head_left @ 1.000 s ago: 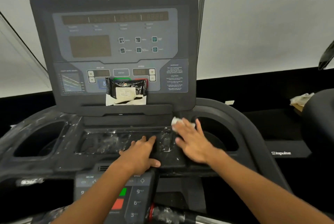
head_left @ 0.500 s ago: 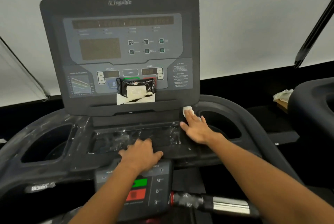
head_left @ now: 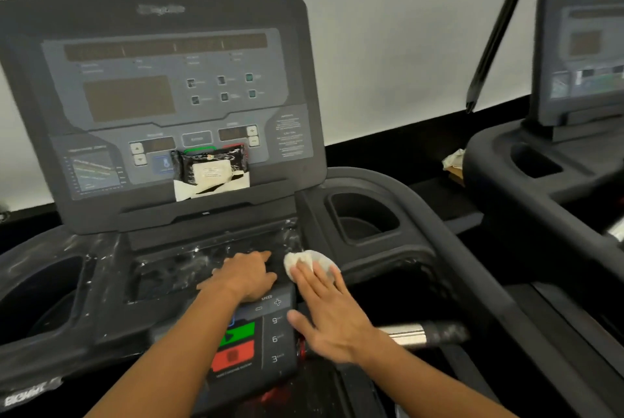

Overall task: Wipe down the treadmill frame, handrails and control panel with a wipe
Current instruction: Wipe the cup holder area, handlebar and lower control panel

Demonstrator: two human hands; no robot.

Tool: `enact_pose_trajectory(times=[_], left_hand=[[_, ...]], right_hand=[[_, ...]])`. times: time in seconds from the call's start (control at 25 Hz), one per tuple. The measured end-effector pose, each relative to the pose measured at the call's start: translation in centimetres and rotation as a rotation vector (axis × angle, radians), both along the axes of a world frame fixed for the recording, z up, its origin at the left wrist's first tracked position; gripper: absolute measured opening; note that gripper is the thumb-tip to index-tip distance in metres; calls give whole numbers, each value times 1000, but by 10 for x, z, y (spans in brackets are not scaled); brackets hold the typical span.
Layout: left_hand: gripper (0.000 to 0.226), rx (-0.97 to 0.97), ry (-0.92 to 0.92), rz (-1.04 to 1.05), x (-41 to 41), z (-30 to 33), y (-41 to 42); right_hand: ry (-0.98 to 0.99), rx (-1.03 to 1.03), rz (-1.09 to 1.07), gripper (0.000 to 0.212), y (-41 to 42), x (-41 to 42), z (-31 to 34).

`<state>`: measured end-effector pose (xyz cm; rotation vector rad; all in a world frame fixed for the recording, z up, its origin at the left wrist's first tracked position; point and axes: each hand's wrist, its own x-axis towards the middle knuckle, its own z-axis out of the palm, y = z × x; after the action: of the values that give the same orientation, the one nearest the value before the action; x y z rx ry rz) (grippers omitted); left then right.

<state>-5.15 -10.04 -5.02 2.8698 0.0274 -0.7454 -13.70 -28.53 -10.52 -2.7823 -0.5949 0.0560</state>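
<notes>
the right hand (head_left: 332, 314) lies flat with its fingers (head_left: 312, 277) straight and spread, pressing a crumpled white wipe (head_left: 309, 264) onto the treadmill console deck (head_left: 364, 259), just right of the shallow centre tray (head_left: 189, 269) and near the front lip of the right cup holder (head_left: 363, 220). the left hand (head_left: 244, 275) rests palm down on the tray's front edge, fingers loosely bent and gripping nothing, just beside the wipe but not on it. the tray and the deck to its left are covered in wrinkled clear film that shows white smears. behind the hands the upright control panel (head_left: 162, 96) rises steeply; a black wipe packet (head_left: 211, 169) leans on its lower ledge, over a green and a red button. below the left wrist sits the lower keypad (head_left: 251, 336) with a green and a red key and numbers 9, 6 and 3. a chrome handrail (head_left: 410, 335) with a dark wrapped grip juts out to the right under the right forearm. the left cup holder (head_left: 44, 296) opens at the far left. to the right the deck's raised rim curves away, with open dark room beyond it before a second treadmill (head_left: 574, 107) at the frame's edge. a slanted black pole (head_left: 499, 25) crosses the pale wall (head_left: 405, 29) between the two machines.
</notes>
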Motion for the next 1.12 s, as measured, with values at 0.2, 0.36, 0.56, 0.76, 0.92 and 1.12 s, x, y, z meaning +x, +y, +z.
enact_pose_trajectory(times=[0.2, 0.36, 0.56, 0.76, 0.92, 1.12], left_hand=[[57, -103, -25, -180, 5, -1, -11], [62, -124, -25, -230, 11, -6, -14], [61, -127, -85, -281, 9, -1, -16], [61, -122, -96, -309, 13, -7, -14], [62, -102, -104, -340, 17, -12, -12], [69, -169, -84, -459, 20, -19, -16]], right_hand=[[-17, -6, -473, 72, -70, 17, -16], [15, 149, -409, 71, -32, 17, -8], [-4, 495, -640, 54, -8, 17, 7], [125, 1062, -1002, 51, 35, 3, 16], [405, 1539, -1097, 81, 66, 24, 19], [160, 1819, -1531, 67, 5, 70, 20]])
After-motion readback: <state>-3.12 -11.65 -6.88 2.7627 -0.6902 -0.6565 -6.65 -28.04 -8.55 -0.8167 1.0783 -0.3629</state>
